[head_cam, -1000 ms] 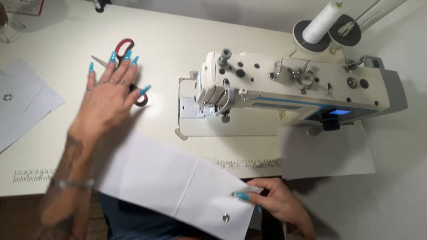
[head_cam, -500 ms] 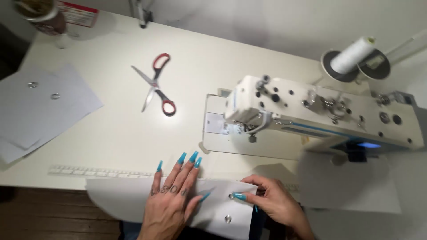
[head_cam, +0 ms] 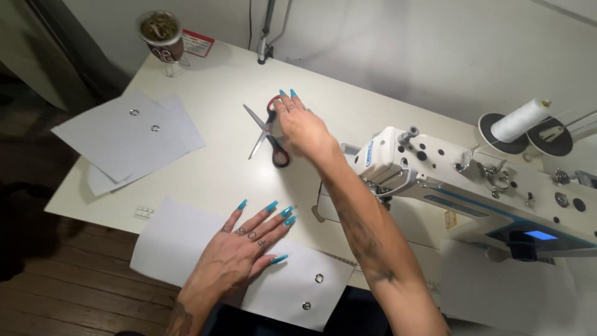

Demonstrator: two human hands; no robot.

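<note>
Scissors with red-and-black handles [head_cam: 268,132] lie on the bench under your right hand [head_cam: 303,127], grip curling but not yet closed, while your spread left hand [head_cam: 239,252] flattens the eyeleted white sheet [head_cam: 292,289].

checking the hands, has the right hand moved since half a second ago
Yes. The right hand left the white sheet and reached across the table to the scissors.

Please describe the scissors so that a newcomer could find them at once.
On the white table, left of the sewing machine, the scissors lie open under the right hand. Their red and black handles set them apart from the white sheets nearby.
</note>
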